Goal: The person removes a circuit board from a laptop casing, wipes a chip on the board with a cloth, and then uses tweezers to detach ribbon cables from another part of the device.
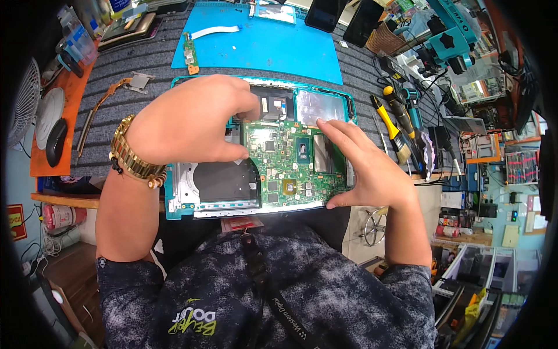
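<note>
A green laptop motherboard (276, 166) lies in a teal laptop base (177, 200), close in front of me. My left hand (197, 119) comes over the base from the left, its thumb and curled fingers at the board's left edge and upper left corner; the fingertips are partly hidden. My right hand (369, 166) spans the board's right side, fingers at the top and thumb at the front edge. A silvery heat-spreader plate or module (322, 154) sits on the board near my right fingers. Left of the board the base shows a round black cutout (224, 181).
Behind the base lies a blue mat (261, 46) with a small green board on a white ribbon cable (190, 52). At right are a yellow-handled brush (395, 136), screwdrivers (398, 104) and a teal microscope (450, 43). A copper heat pipe (96, 110) and black mouse (56, 142) lie left.
</note>
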A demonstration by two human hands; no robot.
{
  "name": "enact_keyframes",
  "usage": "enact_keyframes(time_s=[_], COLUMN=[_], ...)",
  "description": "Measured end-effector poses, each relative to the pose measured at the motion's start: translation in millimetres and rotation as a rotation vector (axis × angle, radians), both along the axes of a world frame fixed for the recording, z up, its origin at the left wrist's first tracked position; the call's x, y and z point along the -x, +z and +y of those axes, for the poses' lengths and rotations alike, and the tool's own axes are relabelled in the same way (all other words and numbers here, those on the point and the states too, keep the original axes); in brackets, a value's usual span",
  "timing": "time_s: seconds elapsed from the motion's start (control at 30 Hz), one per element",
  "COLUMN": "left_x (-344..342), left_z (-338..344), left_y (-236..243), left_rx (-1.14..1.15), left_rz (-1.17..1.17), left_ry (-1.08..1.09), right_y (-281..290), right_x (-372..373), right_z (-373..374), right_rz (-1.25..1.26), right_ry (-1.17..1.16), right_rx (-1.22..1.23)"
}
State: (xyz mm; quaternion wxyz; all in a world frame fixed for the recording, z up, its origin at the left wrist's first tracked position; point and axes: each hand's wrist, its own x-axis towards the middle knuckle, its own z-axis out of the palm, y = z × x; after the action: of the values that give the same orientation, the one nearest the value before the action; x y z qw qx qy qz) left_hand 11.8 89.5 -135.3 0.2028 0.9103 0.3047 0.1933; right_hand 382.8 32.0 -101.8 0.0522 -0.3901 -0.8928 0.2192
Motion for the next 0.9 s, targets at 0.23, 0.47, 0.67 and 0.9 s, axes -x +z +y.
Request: enact_keyframes(time_s=[0.23,0.47,0.67,0.9], left_x=[-0.3,0.1,1.1,0.4], left_z=[-0.8,1.0,4.0,6.2], left_y=[2.7,2.4,2.0,1.0], left_rx=[-0.032,-0.023,-0.021,-0.030], left_rz=[-0.067,-0.129,-0.180,-0.255], left_ry=[-0.008,-0.032,-0.064,-0.089], right_y=[0.6,-1.0,-1.7,-6.4], right_x=[3.1,1.3,-3.2,-9.5], right_z=[0.8,-0.7,-1.1,0.9], right_rz=[0.009,0.048,0.072,0.111], right_ry=[0.012,0.005,0.006,0.015], right_rx=[0.003,-0.004,-0.003,0.002])
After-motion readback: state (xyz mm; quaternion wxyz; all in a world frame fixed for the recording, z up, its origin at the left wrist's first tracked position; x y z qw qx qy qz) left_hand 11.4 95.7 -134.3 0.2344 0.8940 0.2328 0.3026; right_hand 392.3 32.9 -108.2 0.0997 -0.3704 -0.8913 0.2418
